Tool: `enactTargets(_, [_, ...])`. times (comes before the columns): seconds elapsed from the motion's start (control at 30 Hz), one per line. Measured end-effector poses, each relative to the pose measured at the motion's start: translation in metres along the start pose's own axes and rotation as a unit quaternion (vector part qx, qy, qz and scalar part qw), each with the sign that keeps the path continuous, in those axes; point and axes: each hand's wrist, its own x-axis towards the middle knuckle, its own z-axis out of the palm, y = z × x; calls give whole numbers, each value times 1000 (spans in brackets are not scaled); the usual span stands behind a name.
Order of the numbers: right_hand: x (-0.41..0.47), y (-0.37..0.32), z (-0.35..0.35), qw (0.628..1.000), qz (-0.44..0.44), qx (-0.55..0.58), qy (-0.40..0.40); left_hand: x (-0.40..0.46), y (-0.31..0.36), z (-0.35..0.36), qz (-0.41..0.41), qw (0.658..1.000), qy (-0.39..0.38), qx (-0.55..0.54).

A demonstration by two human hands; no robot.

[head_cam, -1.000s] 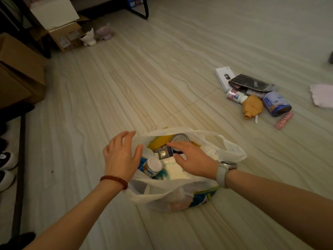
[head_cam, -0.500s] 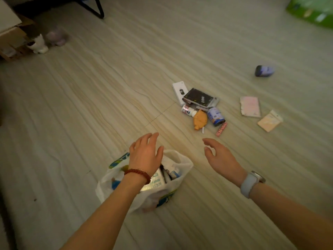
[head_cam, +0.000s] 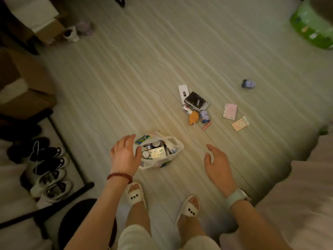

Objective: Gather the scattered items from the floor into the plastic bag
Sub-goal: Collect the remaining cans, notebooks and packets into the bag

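Observation:
The white plastic bag [head_cam: 177, 145] sits open on the floor, holding cans and a box. My left hand [head_cam: 125, 155] hovers open over its left rim. My right hand [head_cam: 217, 162] is open and empty to the bag's right, above bare floor. Farther off lie a white box [head_cam: 183, 92], a black packet [head_cam: 196, 101], a small bottle [head_cam: 187, 110], an orange toy [head_cam: 193, 117], a blue can [head_cam: 204, 116] and a pink strip [head_cam: 206, 126]. A pink pad [head_cam: 230, 111], a beige packet [head_cam: 240, 124] and a purple object [head_cam: 248, 84] lie to the right.
My feet in white slippers [head_cam: 136, 196] stand just behind the bag. A shoe rack with several sneakers [head_cam: 49, 170] is at the left, cardboard boxes [head_cam: 21, 91] behind it. A green package [head_cam: 312, 27] sits far right. A black stool [head_cam: 77, 217] is at lower left.
The view has risen and pulled back from the bag. My right hand came out of the bag and moved right; my left hand stays near the bag's left rim.

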Motion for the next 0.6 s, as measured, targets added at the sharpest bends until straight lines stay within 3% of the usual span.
enactTargets(0.23, [20, -114, 13, 998, -34, -40, -27, 50, -45, -94, -12, 999, 49, -17])
enactTargets(0.4, [53, -213, 57, 1000, 10, -2, -2, 132, -96, -161, 53, 999, -3, -11])
enactTargets(0.6, [91, -316, 102, 998, 43, 50, 14, 229, -147, -236, 99, 995, -9, 6])
